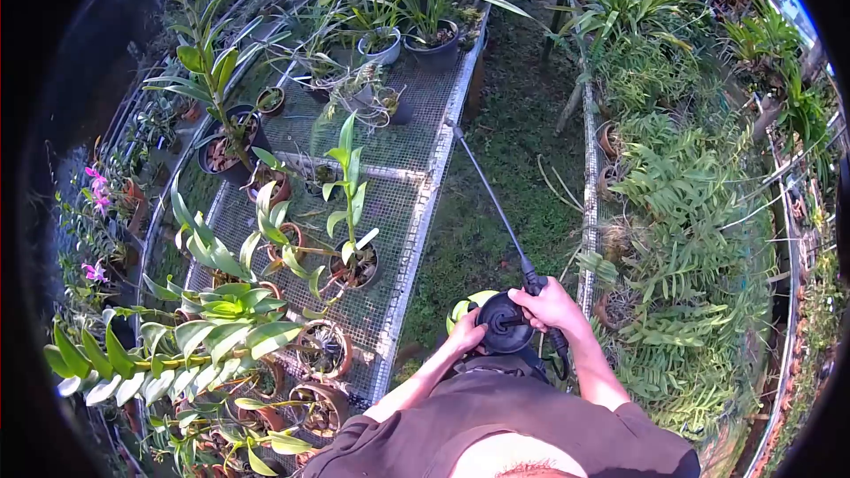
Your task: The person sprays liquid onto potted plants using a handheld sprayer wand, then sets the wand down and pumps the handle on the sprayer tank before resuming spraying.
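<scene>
- Right hand (547,303): closed around the black handle (535,281) of a spray wand (495,198); thumb directed toward the black round cap (503,326).
- Left hand (467,331): fingers curled on the left rim of the cap, in front of the torso; grip below the rim is hidden.
- Yellow-green container part (462,308): visible just beyond the left hand, beside the cap.
- Black hose (564,358): curves down beside the right forearm.
- Wand position: ahead of both hands; right hand nearer. Long axis runs forward and leftward from the handle.
- Wand tip (453,127): overlaps the edge of the mesh bench (388,204) in view; height relative to the bench cannot be determined.
- Left of wand: potted upright plant (358,204), on the bench.
- Right, across the grassy strip (460,230): ferns (677,177).
</scene>
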Motion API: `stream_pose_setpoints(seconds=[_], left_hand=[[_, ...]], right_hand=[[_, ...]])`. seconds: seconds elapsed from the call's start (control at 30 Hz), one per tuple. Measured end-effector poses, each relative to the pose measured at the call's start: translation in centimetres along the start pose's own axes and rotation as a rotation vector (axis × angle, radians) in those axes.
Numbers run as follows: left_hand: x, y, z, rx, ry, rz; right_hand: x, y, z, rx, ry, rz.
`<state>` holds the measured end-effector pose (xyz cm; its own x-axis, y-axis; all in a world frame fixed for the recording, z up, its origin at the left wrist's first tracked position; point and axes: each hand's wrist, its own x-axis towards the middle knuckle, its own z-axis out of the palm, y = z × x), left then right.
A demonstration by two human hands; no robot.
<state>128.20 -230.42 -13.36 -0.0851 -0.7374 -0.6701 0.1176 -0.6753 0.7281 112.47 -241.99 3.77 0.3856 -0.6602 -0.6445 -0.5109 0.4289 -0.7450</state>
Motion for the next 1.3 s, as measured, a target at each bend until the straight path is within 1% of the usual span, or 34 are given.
stream_pose_setpoints(seconds=[0.07, 0.1, 0.13, 0.17, 0.2, 0.23, 0.27, 0.33, 0.37, 0.47, 0.57, 0.67, 0.77, 0.83, 0.87, 0.9, 0.93, 1.0, 1.03, 1.07, 1.1, 1.17, 1.27, 1.3], left_hand=[[2.2, 1.2, 0.1, -0.066, -0.013, 0.039], [1.5, 3.4, 0.0, -0.233, -0.100, 0.013], [1.9, 4.0, 0.1, -0.242, -0.075, -0.011], [2.5, 4.5, 0.2, -0.251, -0.050, -0.030], [3.0, 4.7, 0.4, -0.261, -0.027, -0.054], [4.0, 4.2, 0.4, -0.368, -0.024, -0.016], [4.9, 4.0, 0.6, -0.321, 0.012, -0.048], [5.5, 5.8, 0.9, -0.227, 0.081, -0.108], [6.5, 5.2, 0.7, -0.259, 0.047, -0.064], [9.5, 3.3, 0.5, -0.145, 0.109, 0.086], [10.3, 5.2, 0.4, -0.192, 0.093, 0.140], [10.7, 8.3, -0.2, -0.134, 0.044, 0.080], [13.1, 8.9, -1.5, -0.066, 0.072, 0.005], [15.3, 9.3, -2.8, -0.035, 0.054, 0.018], [16.6, 9.6, -3.4, -0.005, 0.034, 0.024], [18.0, 9.9, -4.0, 0.025, 0.013, 0.031], [16.9, 13.5, -4.6, 0.059, -0.056, 0.000], [17.6, 16.3, -5.6, 0.035, -0.140, 0.027], [18.2, 17.2, -6.4, 0.070, -0.212, 0.036], [18.9, 17.5, -7.1, 0.065, -0.240, 0.051], [19.7, 17.4, -7.7, 0.061, -0.270, 0.061], [19.3, 19.4, -8.9, 0.044, -0.324, 0.046], [21.1, 19.2, -9.9, -0.021, -0.413, 0.199], [21.1, 19.9, -10.2, -0.063, -0.449, 0.196]], right_hand=[[1.7, -0.9, -1.4, 0.006, 0.026, -0.012], [2.5, -1.4, -1.4, -0.013, 0.050, -0.020], [3.3, -1.7, -1.5, -0.031, 0.074, -0.029], [4.0, -2.1, -1.9, 0.020, 0.028, -0.017], [5.1, -2.0, -2.1, -0.027, 0.010, -0.026], [6.2, -1.9, -2.3, -0.037, -0.005, -0.023], [7.2, -1.9, -2.6, -0.051, -0.016, -0.024], [8.5, -2.4, -2.9, -0.039, -0.041, -0.001], [9.1, -2.7, -2.9, -0.032, -0.053, 0.010], [10.9, -3.3, -3.1, -0.029, -0.070, 0.047], [13.7, -3.1, -3.6, 0.030, -0.022, 0.041], [17.2, -1.1, -3.7, 0.058, 0.012, 0.076], [21.1, -0.4, -3.2, 0.059, 0.017, 0.113], [23.4, -1.1, -3.5, 0.068, 0.001, 0.124], [24.3, -1.8, -3.9, 0.066, -0.007, 0.131], [25.0, -2.5, -4.5, -0.050, -0.009, 0.133], [24.9, -3.8, -5.1, -0.101, 0.000, 0.173], [23.5, -7.1, -6.3, -0.046, 0.005, 0.151], [21.8, -9.9, -6.7, -0.050, 0.027, 0.132], [20.8, -11.9, -6.8, -0.051, 0.049, 0.117], [21.1, -11.9, -7.1, -0.057, 0.083, 0.098], [19.9, -14.5, -7.0, -0.049, 0.110, 0.053], [19.3, -17.4, -6.2, -0.066, 0.138, 0.021], [19.6, -18.1, -6.2, -0.071, 0.150, 0.014]])
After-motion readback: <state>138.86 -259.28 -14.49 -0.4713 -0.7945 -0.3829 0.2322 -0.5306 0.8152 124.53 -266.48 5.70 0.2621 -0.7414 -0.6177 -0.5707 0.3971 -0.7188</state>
